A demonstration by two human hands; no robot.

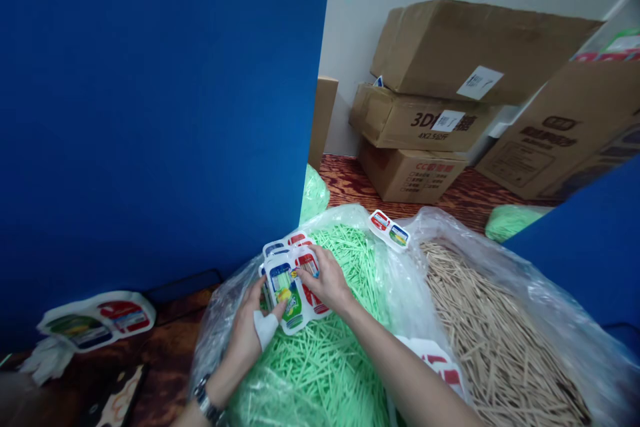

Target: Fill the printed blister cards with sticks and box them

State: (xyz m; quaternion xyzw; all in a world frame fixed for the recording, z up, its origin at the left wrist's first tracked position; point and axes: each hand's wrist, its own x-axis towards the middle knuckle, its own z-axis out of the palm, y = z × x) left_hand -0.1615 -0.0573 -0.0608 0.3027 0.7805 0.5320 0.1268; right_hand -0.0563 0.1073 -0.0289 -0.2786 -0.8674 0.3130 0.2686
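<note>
Both hands hold a stack of white-edged printed cards with green, blue and red panels over a bag of green shredded paper strips. My left hand is closed on the stack's left side, thumb on the front; a white patch covers its thumb base. Around the upper right edge, the fingers of my right hand pinch the cards. Another such card lies on the plastic bag's far edge, and one more is partly hidden behind my right forearm.
A second plastic bag with brown paper strips stands at the right. Blue panels rise at both sides. Cardboard boxes are stacked against the wall. On the left lie a larger printed piece and crumpled white material.
</note>
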